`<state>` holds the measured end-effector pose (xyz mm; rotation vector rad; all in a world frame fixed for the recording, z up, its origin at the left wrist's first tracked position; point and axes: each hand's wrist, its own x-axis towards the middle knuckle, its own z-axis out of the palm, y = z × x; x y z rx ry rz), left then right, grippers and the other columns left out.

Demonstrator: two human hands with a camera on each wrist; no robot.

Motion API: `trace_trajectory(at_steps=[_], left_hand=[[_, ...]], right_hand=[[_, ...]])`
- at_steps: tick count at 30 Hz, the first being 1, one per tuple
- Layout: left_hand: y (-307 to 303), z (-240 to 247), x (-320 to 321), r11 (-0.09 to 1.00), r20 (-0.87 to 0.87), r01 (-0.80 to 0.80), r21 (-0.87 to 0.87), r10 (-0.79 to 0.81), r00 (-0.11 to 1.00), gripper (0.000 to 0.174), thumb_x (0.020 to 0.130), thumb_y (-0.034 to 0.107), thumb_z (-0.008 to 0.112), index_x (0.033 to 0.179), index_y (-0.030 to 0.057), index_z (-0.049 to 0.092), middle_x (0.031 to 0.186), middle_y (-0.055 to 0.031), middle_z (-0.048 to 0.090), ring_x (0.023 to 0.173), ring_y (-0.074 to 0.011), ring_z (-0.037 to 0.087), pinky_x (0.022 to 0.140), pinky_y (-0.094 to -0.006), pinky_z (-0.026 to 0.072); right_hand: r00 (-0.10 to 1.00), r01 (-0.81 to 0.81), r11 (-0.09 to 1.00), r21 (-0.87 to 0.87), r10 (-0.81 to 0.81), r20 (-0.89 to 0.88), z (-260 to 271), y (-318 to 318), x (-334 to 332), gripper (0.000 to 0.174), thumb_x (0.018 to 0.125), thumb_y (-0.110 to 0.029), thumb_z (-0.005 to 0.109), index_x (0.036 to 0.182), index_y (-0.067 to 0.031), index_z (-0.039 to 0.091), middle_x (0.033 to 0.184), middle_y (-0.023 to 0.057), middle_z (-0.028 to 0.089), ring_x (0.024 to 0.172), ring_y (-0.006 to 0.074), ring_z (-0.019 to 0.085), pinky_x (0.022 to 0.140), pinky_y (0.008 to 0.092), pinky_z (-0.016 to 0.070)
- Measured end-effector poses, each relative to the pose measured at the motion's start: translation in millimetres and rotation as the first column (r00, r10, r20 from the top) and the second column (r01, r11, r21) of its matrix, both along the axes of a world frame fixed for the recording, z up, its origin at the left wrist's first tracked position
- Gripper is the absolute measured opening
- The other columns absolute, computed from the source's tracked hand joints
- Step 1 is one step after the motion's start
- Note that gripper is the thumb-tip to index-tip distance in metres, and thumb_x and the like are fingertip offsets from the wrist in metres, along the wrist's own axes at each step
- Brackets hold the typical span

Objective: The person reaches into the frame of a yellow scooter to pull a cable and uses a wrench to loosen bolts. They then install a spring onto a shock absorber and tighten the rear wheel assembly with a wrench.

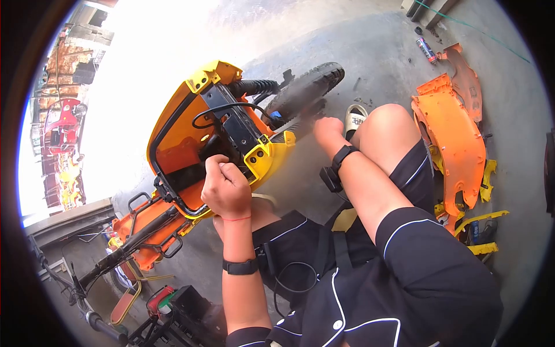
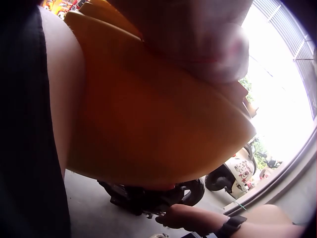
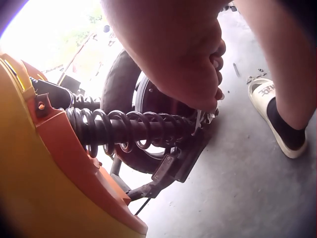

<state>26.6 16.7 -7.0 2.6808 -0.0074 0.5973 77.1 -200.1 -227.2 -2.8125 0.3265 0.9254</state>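
My left hand [image 1: 226, 186] is curled into a fist with the thumb on top, over the lower rim of the yellow and orange body shell [image 1: 270, 159]; nothing shows in it. In the left wrist view the shell [image 2: 148, 109] fills the middle, with the blurred left hand [image 2: 213, 44] above. My right hand [image 1: 329, 133] is beside the wheel [image 1: 309, 87]. In the right wrist view its fingers [image 3: 219, 74] curl at a small silver metal piece [image 3: 199, 121], by the end of a black coil spring [image 3: 114, 129]; the grip is partly hidden.
Orange panels [image 1: 457, 141] and yellow parts [image 1: 488, 179] lie on the floor at the right, with a spray can [image 1: 426, 50] above them. A sandaled foot [image 1: 355, 117] is near the wheel. At the lower left are a black handlebar [image 1: 95, 321] and a dark frame [image 1: 188, 312].
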Motion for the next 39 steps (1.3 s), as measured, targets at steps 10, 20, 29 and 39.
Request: trace_trajectory(at_steps=[10, 20, 29, 39], left_hand=[[-0.3, -2.8, 0.7, 1.000, 0.033, 0.001, 0.020, -0.001, 0.999, 0.016, 0.089, 0.012, 0.048, 0.084, 0.0077, 0.063, 0.067, -0.0148, 0.064, 0.060, -0.0365, 0.064, 0.056, -0.0450, 0.0499], [2.7, -1.3, -5.5, 0.993, 0.018, 0.076, -0.088, -0.074, 0.997, 0.017, 0.092, 0.007, 0.047, 0.086, 0.0036, 0.063, 0.069, -0.0156, 0.063, 0.058, -0.0327, 0.063, 0.056, -0.0400, 0.0501], [6.5, -5.9, -4.5, 0.993, 0.111, 0.048, -0.109, -0.036, 0.993, 0.020, 0.091, 0.008, 0.047, 0.084, 0.0025, 0.064, 0.068, -0.0137, 0.063, 0.056, -0.0275, 0.062, 0.054, -0.0373, 0.0489], [5.2, -6.6, -7.4, 0.990, 0.145, 0.019, -0.138, 0.001, 0.989, 0.021, 0.092, 0.009, 0.046, 0.085, 0.0014, 0.064, 0.068, -0.0133, 0.063, 0.056, -0.0269, 0.062, 0.056, -0.0365, 0.0501]], right_hand=[[1.000, 0.001, 1.000, -0.028, 0.000, 0.018, 1.9, 4.6, -4.3, 0.024, 0.090, -0.017, 0.063, 0.107, -0.0161, 0.080, 0.111, 0.0054, 0.077, 0.104, 0.0234, 0.074, 0.076, 0.0366, 0.0595], [0.983, 0.182, 0.974, 0.134, -0.181, -0.023, 2.2, -4.2, -4.4, 0.026, 0.091, -0.013, 0.060, 0.111, -0.0118, 0.078, 0.117, 0.0091, 0.075, 0.109, 0.0258, 0.072, 0.083, 0.0375, 0.0585], [0.965, 0.240, 0.853, 0.464, -0.263, -0.015, -26.0, -45.7, 3.5, 0.030, 0.087, -0.016, 0.058, 0.105, 0.0021, 0.072, 0.104, 0.0216, 0.074, 0.098, 0.0363, 0.072, 0.084, 0.0446, 0.0578], [0.752, 0.557, 0.468, 0.686, -0.634, -0.178, -12.0, -44.9, 0.5, 0.039, 0.086, -0.028, 0.059, 0.089, 0.0087, 0.070, 0.078, 0.0217, 0.072, 0.066, 0.0293, 0.074, 0.070, 0.0400, 0.0588]])
